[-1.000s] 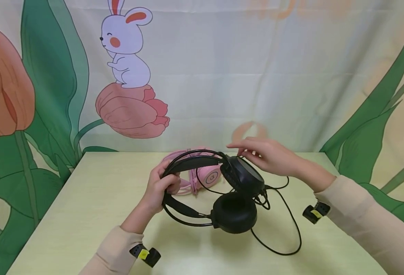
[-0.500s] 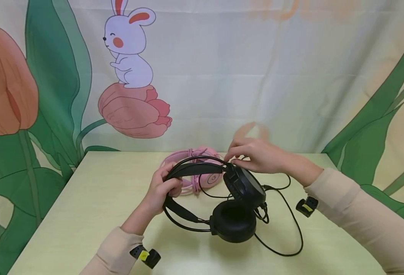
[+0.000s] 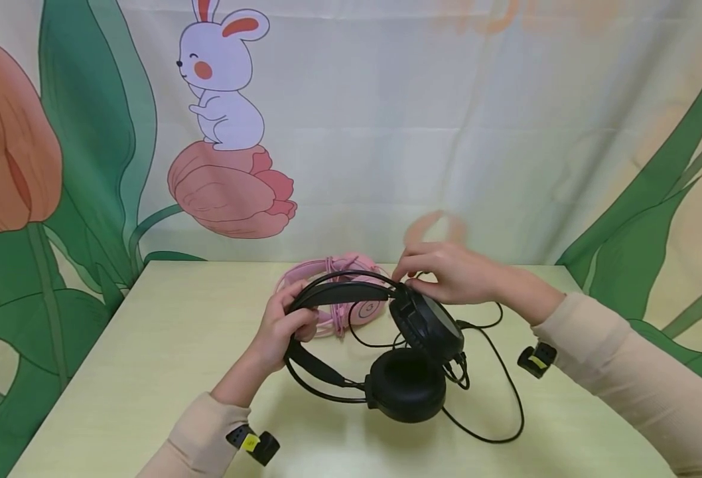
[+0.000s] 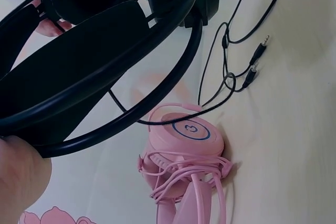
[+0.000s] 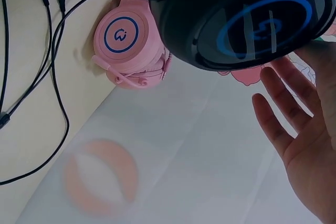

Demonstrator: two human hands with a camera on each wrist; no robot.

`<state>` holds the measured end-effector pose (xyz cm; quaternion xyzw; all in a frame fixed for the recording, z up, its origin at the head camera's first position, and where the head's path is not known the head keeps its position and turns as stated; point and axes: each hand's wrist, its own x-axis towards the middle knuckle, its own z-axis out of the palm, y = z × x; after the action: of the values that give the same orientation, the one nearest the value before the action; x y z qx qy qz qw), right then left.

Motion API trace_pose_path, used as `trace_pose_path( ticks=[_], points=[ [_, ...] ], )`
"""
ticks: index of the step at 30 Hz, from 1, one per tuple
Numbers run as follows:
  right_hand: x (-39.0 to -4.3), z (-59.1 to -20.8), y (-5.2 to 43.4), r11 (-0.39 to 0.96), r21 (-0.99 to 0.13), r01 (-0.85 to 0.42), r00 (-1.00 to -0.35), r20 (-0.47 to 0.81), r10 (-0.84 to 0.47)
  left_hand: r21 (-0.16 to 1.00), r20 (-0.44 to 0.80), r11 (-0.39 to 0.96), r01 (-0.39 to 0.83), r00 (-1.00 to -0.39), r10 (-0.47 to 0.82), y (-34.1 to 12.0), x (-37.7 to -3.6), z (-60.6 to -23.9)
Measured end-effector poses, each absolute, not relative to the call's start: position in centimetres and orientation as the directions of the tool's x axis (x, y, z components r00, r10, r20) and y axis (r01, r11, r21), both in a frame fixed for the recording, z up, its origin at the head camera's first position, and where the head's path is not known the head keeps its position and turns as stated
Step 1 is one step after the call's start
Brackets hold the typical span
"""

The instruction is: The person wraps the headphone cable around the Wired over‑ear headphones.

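My left hand (image 3: 279, 325) grips the middle of the headband of a black over-ear headset (image 3: 407, 385), fingers and thumb curled round it. The headset is held sideways above the table, ear cups to the right, one cup partly behind the other. At the far ear cup (image 3: 428, 325), where it joins the headband, my right hand (image 3: 452, 272) pinches with thumb and fingertips. In the right wrist view that cup's outer face (image 5: 257, 30) carries a blue ring logo, and several fingers (image 5: 283, 98) are spread beside it. Behind lies a pink headset (image 3: 365, 312), its cord wound round the band.
The black headset's cable (image 3: 515, 392) loops over the pale table (image 3: 148, 372) to the right. Two jack plugs (image 4: 259, 52) lie at its end. A printed curtain (image 3: 351, 133) with a rabbit and tulips hangs at the table's back edge.
My right hand came left and down and took hold of the far ear cup's top, its fingers having hovered beside it. The black headset dropped slightly; my left hand kept its grip.
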<state>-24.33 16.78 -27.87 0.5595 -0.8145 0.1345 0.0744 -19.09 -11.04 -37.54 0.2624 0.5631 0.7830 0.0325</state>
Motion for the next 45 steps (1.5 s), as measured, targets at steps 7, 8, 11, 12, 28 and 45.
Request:
trace_pose_path(
  ticks=[7,8,11,12,28,45],
  points=[
    [-24.4,-28.3,16.9,0.382,-0.101,-0.919,-0.394,0.298,-0.87,0.905,0.353,-0.36,0.226,-0.871,0.341,-11.3,-18.9,-37.7],
    [-24.4,-28.4,16.9,0.391,-0.096,-0.915,-0.401,0.302,-0.865,0.904,0.35,-0.368,0.22,-0.875,0.336,-11.4,-18.9,-37.7],
    [-24.5,-28.4,17.1,0.406,-0.08,-0.91,-0.409,0.331,-0.85,0.896,0.342,-0.392,0.207,-0.886,0.314,-11.6,-18.9,-37.7],
    [-24.5,-28.3,17.2,0.402,-0.079,-0.912,-0.403,0.348,-0.846,0.894,0.34,-0.397,0.205,-0.89,0.304,-11.7,-18.9,-37.7],
    [-23.2,-28.1,17.8,0.35,0.05,-0.935,-0.302,0.4,-0.865,0.896,0.222,-0.421,0.139,-0.963,0.156,-11.4,-19.1,-38.4],
    [-22.2,-27.6,15.8,0.305,0.198,-0.931,-0.245,0.278,-0.929,0.89,0.148,-0.45,0.078,-0.981,0.122,-10.9,-19.4,-38.6]
  ],
)
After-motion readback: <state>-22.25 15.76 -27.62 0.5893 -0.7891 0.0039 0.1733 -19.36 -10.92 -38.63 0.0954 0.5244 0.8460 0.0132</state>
